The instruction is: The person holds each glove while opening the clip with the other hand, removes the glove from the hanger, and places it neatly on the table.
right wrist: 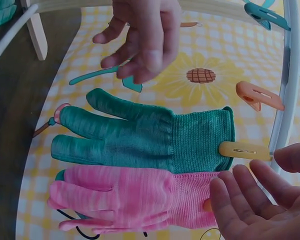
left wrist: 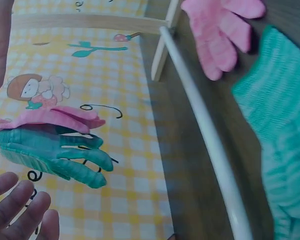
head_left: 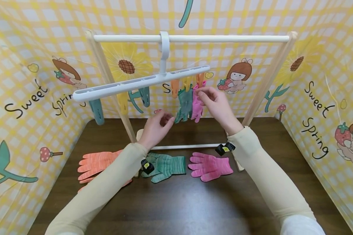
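A pink glove and a green glove hang by their cuffs from the white hanger. A yellow clothespin grips the green cuff; an orange clothespin is on the pink one. My right hand is beside the pink cuff, its fingers loosely bent with nothing held; whether they touch the cuff I cannot tell. Lower and to the left, my left hand is close to the green glove's fingers, apart from them, its own fingers relaxed.
The hanger hooks over the white rod of a wooden rack and tilts, left end low. Further clothespins hang from it, teal, yellow and orange. On the dark table lie orange, green and pink gloves.
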Action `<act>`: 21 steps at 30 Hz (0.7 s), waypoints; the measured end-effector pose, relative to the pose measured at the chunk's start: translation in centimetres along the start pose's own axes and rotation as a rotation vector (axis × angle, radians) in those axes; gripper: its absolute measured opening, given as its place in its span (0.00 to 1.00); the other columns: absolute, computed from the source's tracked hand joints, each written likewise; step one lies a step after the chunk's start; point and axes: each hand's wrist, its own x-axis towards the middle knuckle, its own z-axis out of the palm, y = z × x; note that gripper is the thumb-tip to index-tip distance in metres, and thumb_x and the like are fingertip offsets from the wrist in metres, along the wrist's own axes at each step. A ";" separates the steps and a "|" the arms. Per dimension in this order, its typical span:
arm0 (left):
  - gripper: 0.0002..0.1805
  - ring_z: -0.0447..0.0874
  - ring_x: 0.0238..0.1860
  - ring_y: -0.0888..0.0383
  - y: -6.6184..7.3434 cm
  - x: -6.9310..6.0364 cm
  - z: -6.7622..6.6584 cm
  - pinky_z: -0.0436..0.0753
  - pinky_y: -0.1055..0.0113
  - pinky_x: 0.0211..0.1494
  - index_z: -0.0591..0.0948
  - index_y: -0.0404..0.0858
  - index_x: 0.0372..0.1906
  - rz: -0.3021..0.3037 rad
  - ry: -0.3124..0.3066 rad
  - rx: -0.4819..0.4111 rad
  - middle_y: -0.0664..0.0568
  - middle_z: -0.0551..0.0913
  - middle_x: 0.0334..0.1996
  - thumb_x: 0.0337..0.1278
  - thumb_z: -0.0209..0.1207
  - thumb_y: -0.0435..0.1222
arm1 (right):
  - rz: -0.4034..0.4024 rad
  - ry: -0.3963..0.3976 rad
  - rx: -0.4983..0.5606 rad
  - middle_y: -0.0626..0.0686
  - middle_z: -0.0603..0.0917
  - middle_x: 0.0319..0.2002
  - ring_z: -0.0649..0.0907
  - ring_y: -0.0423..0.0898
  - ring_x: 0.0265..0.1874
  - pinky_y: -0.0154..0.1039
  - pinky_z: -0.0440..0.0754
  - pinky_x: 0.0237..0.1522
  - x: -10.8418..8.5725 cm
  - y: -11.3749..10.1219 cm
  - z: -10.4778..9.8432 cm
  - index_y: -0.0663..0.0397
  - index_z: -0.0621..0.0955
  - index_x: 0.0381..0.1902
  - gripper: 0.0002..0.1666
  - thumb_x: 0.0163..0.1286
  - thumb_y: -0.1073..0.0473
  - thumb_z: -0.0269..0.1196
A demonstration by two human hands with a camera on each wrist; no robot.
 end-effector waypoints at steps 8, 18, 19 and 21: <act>0.22 0.83 0.51 0.51 1.8 2.6 0.5 0.83 0.54 0.56 0.80 0.39 0.60 -0.038 -0.038 -0.090 0.48 0.85 0.53 0.74 0.60 0.49 | -0.035 0.041 0.009 0.64 0.85 0.56 0.84 0.57 0.53 0.55 0.82 0.57 1.0 -0.3 -0.1 0.67 0.82 0.59 0.18 0.81 0.59 0.57; 0.25 0.80 0.56 0.51 2.9 4.9 1.1 0.82 0.54 0.56 0.77 0.41 0.63 -0.087 0.010 -0.164 0.48 0.82 0.57 0.73 0.61 0.52 | -0.016 0.038 0.011 0.64 0.84 0.57 0.84 0.61 0.56 0.48 0.82 0.58 1.5 -1.0 0.8 0.67 0.80 0.61 0.20 0.81 0.59 0.58; 0.26 0.80 0.56 0.51 2.9 5.1 1.2 0.83 0.53 0.56 0.76 0.41 0.64 -0.099 0.014 -0.177 0.48 0.82 0.57 0.72 0.61 0.52 | -0.018 0.036 0.007 0.64 0.84 0.57 0.84 0.61 0.55 0.48 0.82 0.58 1.6 -1.0 0.9 0.67 0.80 0.61 0.20 0.80 0.59 0.58; 0.27 0.81 0.57 0.51 2.8 5.4 1.3 0.82 0.51 0.57 0.76 0.41 0.65 -0.130 0.018 -0.204 0.48 0.83 0.57 0.72 0.61 0.53 | -0.016 0.035 0.001 0.64 0.84 0.57 0.84 0.61 0.55 0.47 0.82 0.58 1.6 -1.0 1.1 0.67 0.80 0.61 0.20 0.81 0.59 0.57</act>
